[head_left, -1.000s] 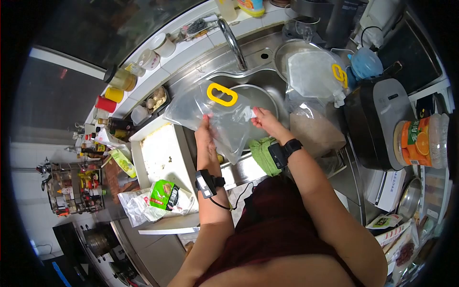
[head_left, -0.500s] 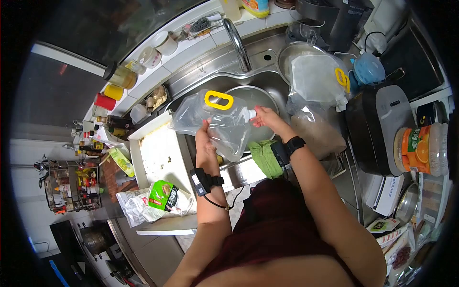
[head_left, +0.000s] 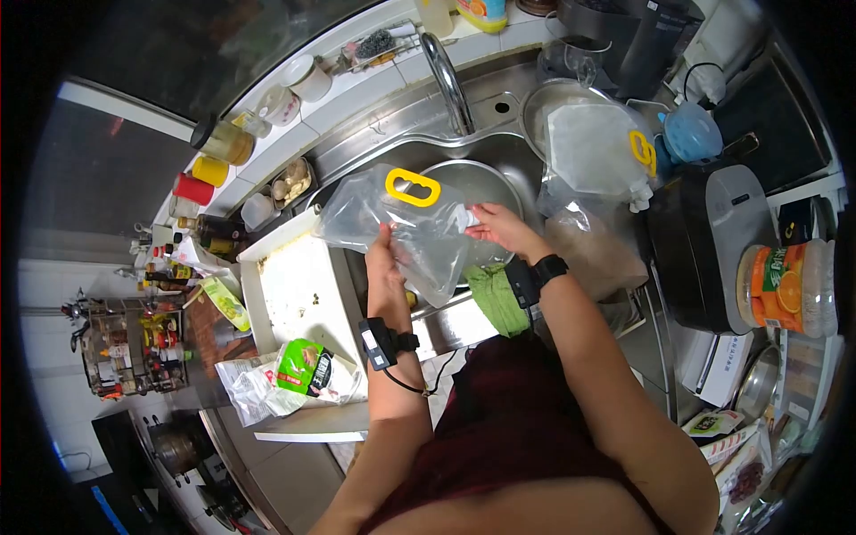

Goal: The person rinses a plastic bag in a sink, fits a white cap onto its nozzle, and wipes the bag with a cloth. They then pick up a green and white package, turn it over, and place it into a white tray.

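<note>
A clear plastic spout bag (head_left: 357,214) with a yellow handle (head_left: 413,188) lies sideways in the air over the sink. My left hand (head_left: 385,259) grips its lower side, thumb on the near face and the other fingers partly hidden behind the film. At the bag's right end, the fingers of my right hand (head_left: 501,227) are closed around the white cap (head_left: 465,219) on the spout. Below the bag, a round metal basin (head_left: 490,185) sits in the sink. A green cloth (head_left: 496,299) hangs over the sink's front edge near my right wrist.
Right of the sink stands a second spout bag (head_left: 588,147) with a yellow handle. A white tray (head_left: 299,267) with a green-and-white packet (head_left: 305,367) is on the left. The faucet (head_left: 446,80) rises behind the sink; a dark appliance (head_left: 700,250) stands at the right.
My right hand's fingers have shifted slightly at the cap. The bag stays in nearly the same place, held by both hands.
</note>
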Demonstrator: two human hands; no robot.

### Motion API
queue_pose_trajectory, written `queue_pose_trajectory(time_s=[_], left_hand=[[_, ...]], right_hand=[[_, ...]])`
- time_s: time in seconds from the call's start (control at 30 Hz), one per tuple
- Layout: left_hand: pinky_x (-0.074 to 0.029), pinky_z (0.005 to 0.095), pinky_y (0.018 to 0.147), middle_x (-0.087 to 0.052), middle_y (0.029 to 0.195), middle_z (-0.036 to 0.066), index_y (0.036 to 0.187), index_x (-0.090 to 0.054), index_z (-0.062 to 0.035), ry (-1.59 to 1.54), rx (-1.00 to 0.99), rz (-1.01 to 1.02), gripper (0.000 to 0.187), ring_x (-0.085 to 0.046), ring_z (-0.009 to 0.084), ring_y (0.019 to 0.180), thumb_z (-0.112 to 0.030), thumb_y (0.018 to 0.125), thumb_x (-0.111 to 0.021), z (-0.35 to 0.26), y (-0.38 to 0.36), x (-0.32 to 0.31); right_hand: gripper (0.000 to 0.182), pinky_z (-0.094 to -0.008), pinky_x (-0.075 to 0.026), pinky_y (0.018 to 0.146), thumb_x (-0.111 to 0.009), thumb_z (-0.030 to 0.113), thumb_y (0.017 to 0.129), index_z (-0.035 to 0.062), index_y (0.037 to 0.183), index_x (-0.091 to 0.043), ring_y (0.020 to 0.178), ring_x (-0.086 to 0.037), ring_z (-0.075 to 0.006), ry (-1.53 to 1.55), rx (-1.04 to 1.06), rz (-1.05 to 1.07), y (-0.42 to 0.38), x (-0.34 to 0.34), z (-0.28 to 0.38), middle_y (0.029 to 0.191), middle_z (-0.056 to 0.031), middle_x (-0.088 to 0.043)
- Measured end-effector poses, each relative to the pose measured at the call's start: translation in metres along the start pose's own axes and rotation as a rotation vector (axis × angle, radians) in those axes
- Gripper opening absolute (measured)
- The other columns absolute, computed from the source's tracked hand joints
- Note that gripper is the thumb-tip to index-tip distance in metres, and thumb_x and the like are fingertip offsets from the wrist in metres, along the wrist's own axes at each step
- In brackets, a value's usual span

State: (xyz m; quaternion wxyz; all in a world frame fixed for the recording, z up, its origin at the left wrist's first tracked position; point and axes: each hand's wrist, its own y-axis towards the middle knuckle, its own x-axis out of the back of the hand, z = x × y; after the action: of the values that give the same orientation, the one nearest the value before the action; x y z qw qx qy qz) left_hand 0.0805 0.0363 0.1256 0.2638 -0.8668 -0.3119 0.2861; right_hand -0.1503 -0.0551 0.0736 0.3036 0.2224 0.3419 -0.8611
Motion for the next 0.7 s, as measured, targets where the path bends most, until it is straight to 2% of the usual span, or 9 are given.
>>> queue_pose_trajectory(time_s=[0.1,0.2,0.3,0.33,0.4,0.43,0.5,0.6,0.7], left_hand=[[-0.035,0.0272,0.046,-0.052,0.063,0.0,0.089,-0.065,-0.006,-0.015,-0.011,-0.005,0.026,-0.043,0.0132,0.05,-0.031,0.085,-0.06,0.002,0.0,-0.003],[-0.033,0.0264,0.044,-0.048,0.06,-0.001,0.087,-0.065,-0.006,0.011,-0.035,-0.074,0.025,-0.04,0.0125,0.048,-0.03,0.086,-0.058,0.004,0.003,-0.005],[-0.032,0.0259,0.044,-0.046,0.06,-0.001,0.086,-0.065,-0.0051,-0.001,-0.054,-0.121,0.026,-0.039,0.0118,0.047,-0.029,0.087,-0.057,0.004,0.006,-0.009],[-0.032,0.0259,0.044,-0.046,0.06,-0.001,0.085,-0.065,-0.0047,-0.017,-0.059,-0.126,0.026,-0.039,0.0118,0.048,-0.029,0.086,-0.057,0.004,0.007,-0.008],[-0.043,0.0316,0.061,-0.057,0.079,0.005,0.091,-0.063,-0.0039,-0.011,-0.038,-0.079,0.026,-0.051,0.0184,0.067,-0.029,0.087,-0.056,0.003,0.011,0.001],[-0.048,0.0344,0.069,-0.062,0.088,0.008,0.094,-0.061,-0.0035,-0.01,-0.028,-0.056,0.026,-0.057,0.0217,0.077,-0.028,0.088,-0.055,0.003,0.014,0.006],[-0.048,0.0346,0.07,-0.062,0.088,0.008,0.093,-0.062,-0.0035,0.013,-0.033,-0.053,0.026,-0.057,0.0218,0.078,-0.028,0.088,-0.055,0.004,0.018,0.011],[-0.047,0.0345,0.069,-0.062,0.089,0.008,0.093,-0.062,-0.0037,0.034,-0.045,-0.055,0.027,-0.056,0.0214,0.078,-0.029,0.088,-0.055,0.005,0.019,0.012],[-0.047,0.0342,0.068,-0.061,0.091,0.008,0.094,-0.063,-0.0041,0.053,-0.044,-0.077,0.027,-0.056,0.021,0.079,-0.029,0.088,-0.055,0.003,0.016,0.01]], right_hand=[[0.027,-0.0279,-0.046,0.084,-0.05,0.011,0.09,0.0016,0.116,-0.047,0.099,-0.052,-0.0158,0.009,0.192,0.006,0.001,-0.003,-0.008,0.11,-0.0084,-0.051],[0.027,-0.0276,-0.046,0.083,-0.049,0.012,0.09,0.002,0.115,-0.047,0.096,-0.054,-0.0156,0.174,0.261,-0.024,-0.002,-0.01,-0.014,0.106,-0.0077,-0.054],[0.027,-0.0277,-0.046,0.082,-0.049,0.013,0.091,0.0022,0.115,-0.047,0.093,-0.055,-0.0163,0.3,-0.074,0.057,0.01,0.003,-0.018,0.104,-0.0072,-0.055],[0.027,-0.028,-0.046,0.082,-0.05,0.013,0.09,0.0023,0.115,-0.047,0.094,-0.055,-0.0167,0.261,-0.002,0.047,0.011,0.005,-0.021,0.104,-0.0073,-0.055],[0.028,-0.0287,-0.046,0.082,-0.051,0.014,0.09,0.0025,0.115,-0.048,0.094,-0.055,-0.0176,0.182,0.141,0.028,0.01,0.002,-0.024,0.105,-0.0074,-0.055],[0.029,-0.0289,-0.046,0.082,-0.051,0.014,0.09,0.0025,0.116,-0.047,0.094,-0.055,-0.0181,0.265,0.117,0.015,0.007,-0.001,-0.021,0.105,-0.0074,-0.055],[0.03,-0.0294,-0.046,0.083,-0.051,0.014,0.09,0.0023,0.117,-0.047,0.095,-0.055,-0.0191,0.431,0.066,-0.01,0.003,-0.004,-0.016,0.105,-0.0075,-0.055],[0.032,-0.0304,-0.046,0.086,-0.051,0.012,0.089,0.0027,0.119,-0.044,0.098,-0.055,-0.0206,0.149,0.087,-0.031,0.012,0.002,-0.026,0.108,-0.0077,-0.053],[0.031,-0.0304,-0.045,0.087,-0.049,0.011,0.09,0.0022,0.119,-0.043,0.1,-0.054,-0.021,0.246,0.175,-0.023,0.011,0.004,-0.029,0.11,-0.0079,-0.051]])
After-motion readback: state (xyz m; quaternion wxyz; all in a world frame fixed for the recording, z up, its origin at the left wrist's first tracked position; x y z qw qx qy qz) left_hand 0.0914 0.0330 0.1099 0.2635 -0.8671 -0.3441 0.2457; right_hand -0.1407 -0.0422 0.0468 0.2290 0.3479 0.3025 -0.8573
